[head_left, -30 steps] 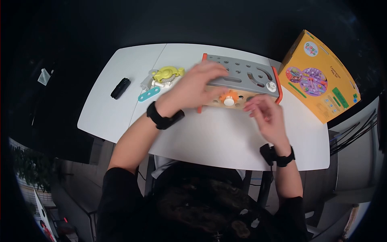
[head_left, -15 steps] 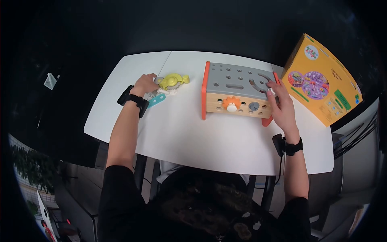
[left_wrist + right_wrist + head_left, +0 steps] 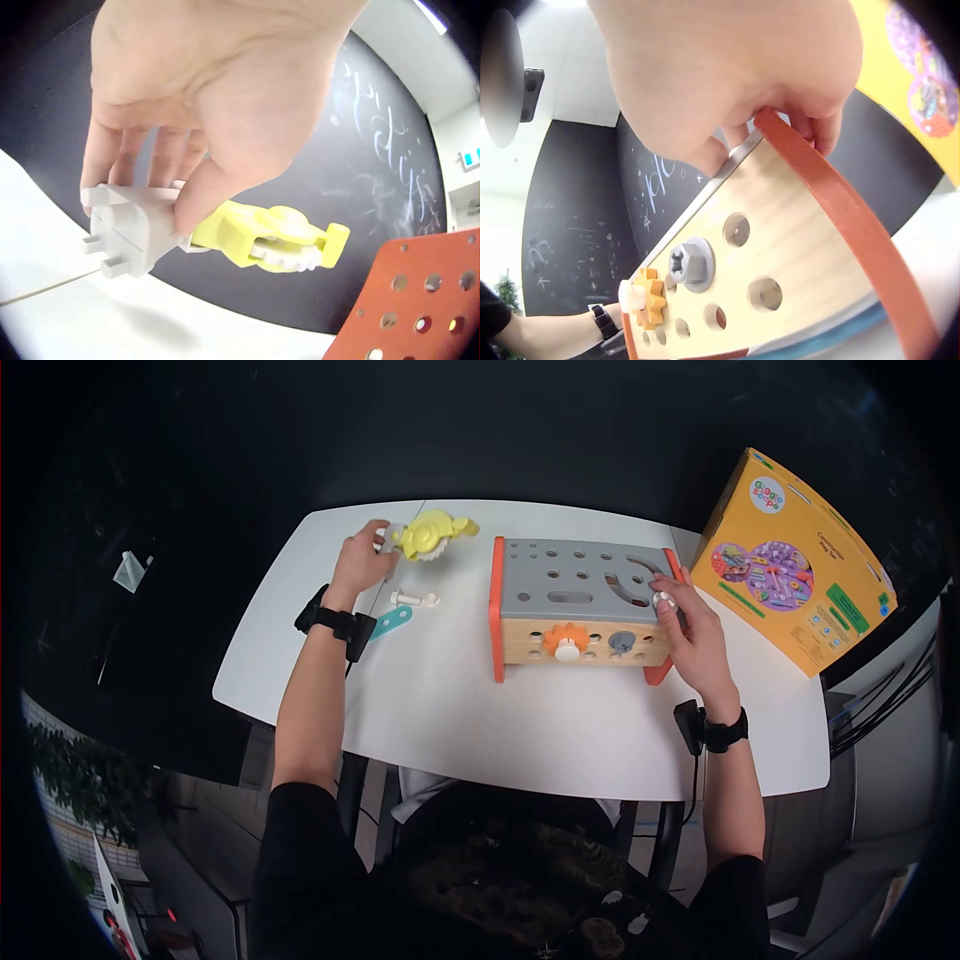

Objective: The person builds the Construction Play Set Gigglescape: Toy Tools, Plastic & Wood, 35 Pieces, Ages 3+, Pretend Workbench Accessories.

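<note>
My left hand (image 3: 362, 566) pinches a pale grey block with stubby pegs (image 3: 135, 229) between thumb and fingers. A yellow toy circular saw (image 3: 428, 535) with a white toothed blade extends from that block, raised over the table with a shadow below it. At the right end of the toy workbench (image 3: 540, 568), my right hand (image 3: 698, 642) grips the top corner, its fingers curled over the orange end panel (image 3: 840, 202). Right by these fingers is a white bolt head (image 3: 662, 600), partly covered. An orange gear (image 3: 567, 639) and a grey hex bolt (image 3: 694, 264) sit on the bench's wooden front.
A white bolt (image 3: 414, 599) and a turquoise strip with holes (image 3: 392, 622) lie on the white table (image 3: 440, 710) near the left hand. The yellow toy box (image 3: 800, 565) leans at the back right. Behind the table is a dark board (image 3: 360, 202) with chalk writing.
The left hand went from the workbench to the parts at left and has lifted the toy saw by its grey block. The right hand moved up from the bench's front to its right top corner.
</note>
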Tool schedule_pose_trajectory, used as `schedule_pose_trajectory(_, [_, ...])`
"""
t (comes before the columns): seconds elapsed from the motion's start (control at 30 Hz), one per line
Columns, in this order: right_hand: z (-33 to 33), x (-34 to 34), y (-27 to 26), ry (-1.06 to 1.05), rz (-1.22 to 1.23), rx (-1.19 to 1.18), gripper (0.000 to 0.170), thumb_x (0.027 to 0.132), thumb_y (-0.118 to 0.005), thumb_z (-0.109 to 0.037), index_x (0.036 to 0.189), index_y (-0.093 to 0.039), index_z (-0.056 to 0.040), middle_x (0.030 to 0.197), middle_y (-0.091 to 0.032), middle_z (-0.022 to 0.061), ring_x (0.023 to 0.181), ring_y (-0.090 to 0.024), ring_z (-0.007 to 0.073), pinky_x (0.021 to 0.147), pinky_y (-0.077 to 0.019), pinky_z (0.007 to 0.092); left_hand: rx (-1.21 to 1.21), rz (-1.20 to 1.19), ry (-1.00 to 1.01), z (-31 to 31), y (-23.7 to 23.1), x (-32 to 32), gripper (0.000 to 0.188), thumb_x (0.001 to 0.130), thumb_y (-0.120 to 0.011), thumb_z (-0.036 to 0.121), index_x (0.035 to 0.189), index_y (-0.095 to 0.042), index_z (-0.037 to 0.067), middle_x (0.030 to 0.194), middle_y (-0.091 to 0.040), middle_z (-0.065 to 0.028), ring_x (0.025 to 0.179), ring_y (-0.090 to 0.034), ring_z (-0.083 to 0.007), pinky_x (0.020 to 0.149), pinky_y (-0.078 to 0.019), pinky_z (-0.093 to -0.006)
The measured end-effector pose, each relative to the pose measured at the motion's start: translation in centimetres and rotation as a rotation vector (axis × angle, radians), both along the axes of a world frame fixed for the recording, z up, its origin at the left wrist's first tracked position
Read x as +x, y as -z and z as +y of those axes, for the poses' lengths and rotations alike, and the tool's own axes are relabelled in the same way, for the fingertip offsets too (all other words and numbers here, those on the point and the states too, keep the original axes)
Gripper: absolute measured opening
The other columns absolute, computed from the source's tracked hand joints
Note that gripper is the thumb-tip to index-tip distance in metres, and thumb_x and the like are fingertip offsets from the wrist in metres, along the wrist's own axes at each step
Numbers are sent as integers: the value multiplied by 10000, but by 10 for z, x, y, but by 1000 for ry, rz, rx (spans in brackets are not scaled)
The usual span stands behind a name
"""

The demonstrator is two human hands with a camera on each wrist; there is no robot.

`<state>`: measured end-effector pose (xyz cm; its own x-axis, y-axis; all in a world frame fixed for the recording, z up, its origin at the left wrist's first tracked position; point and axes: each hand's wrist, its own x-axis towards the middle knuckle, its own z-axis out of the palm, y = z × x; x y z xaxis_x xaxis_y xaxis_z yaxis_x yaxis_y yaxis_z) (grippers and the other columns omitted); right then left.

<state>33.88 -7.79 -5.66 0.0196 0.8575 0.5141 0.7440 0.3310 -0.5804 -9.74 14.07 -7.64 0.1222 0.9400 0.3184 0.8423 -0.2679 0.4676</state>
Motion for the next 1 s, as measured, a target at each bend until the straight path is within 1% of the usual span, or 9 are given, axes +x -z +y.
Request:
schedule_pose_trajectory(0.13, [-3, -4, -2, -50, -34, 12, 258, 1033, -561, -210, 1196, -667, -40, 1251, -692, 137, 1037, -701, 264, 746, -539, 299, -12, -231, 65, -22, -38, 30, 561, 824, -736, 144, 1351, -555, 73, 1152, -697, -167, 965, -724, -299, 851, -581, -381])
schedule_pose_trajectory(0.2, [-3, -5, -1, -67, -39, 24, 258, 1036, -558, -211, 1197, -668, -41, 1247, -693, 130, 1052, -697, 259, 750, -538, 298, -39, -383, 226, -43, -58, 51, 593, 850, -699, 54, 1400, -481, 75, 1233, -652, -126, 1155, -652, -253, 964, -530, -405])
schedule_pose_trajectory(0.3, [-4, -5, 0, -88, -47, 38, 259, 1041, -554, -212, 1200, -670, -44, 1248, -692, 119, 1111, -679, 257, 758, -535, 293, -10, -548, 377, -62, -67, 76, 608, 875, -662, -8, 1424, -421, 91, 1266, -641, -127, 1255, -590, -253, 1028, -485, -415])
schedule_pose_trajectory(0.4, [-3, -5, 3, -96, -14, 17, 258, 1043, -551, -213, 1199, -671, -46, 1257, -687, 115, 1208, -638, 266, 770, -532, 288, -4, -660, 511, -77, -67, 97, 617, 887, -616, -74, 1439, -395, 94, 1286, -631, -122, 1272, -579, -264, 1048, -472, -421])
schedule_pose_trajectory(0.53, [-3, -6, 2, -90, 6, -6, 260, 1045, -549, -216, 1199, -672, -47, 1271, -681, 114, 1316, -573, 291, 779, -530, 285, -20, -655, 554, -94, -67, 115, 644, 894, -573, -115, 1462, -357, 98, 1331, -589, -111, 1299, -555, -248, 1075, -463, -396])
schedule_pose_trajectory(0.7, [-3, -5, 2, -103, 28, -13, 263, 1045, -550, -223, 1200, -672, -48, 1273, -680, 117, 1330, -561, 299, 767, -531, 288, -79, -694, 603, -92, -54, 120, 610, 927, -578, -99, 1455, -340, 93, 1333, -582, -115, 1277, -558, -220, 1085, -466, -386])
schedule_pose_trajectory(0.77, [-2, -4, 4, -109, 25, 2, 264, 1045, -551, -225, 1199, -671, -48, 1271, -680, 120, 1329, -561, 299, 759, -532, 288, -88, -700, 603, -97, -55, 122, 613, 902, -556, -119, 1434, -339, 97, 1311, -596, -124, 1302, -559, -245, 1055, -480, -379])
schedule_pose_trajectory(0.83, [-3, -6, 3, -107, 28, 11, 256, 1041, -555, -219, 1195, -671, -50, 1266, -681, 124, 1276, -597, 276, 750, -527, 280, -99, -709, 600, -99, -54, 122, 619, 878, -534, -139, 1413, -339, 101, 1290, -610, -133, 1327, -560, -271, 1025, -495, -371])
schedule_pose_trajectory(1.0, [-5, -7, 0, -97, 35, -4, 247, 1032, -558, -202, 1194, -671, -53, 1264, -682, 125, 1098, -671, 233, 730, -522, 271, 7, -517, 545, -105, -53, 121, 597, 884, -575, -92, 1399, -350, 110, 1149, -666, -147, 1220, -632, -289, 1097, -455, -397])
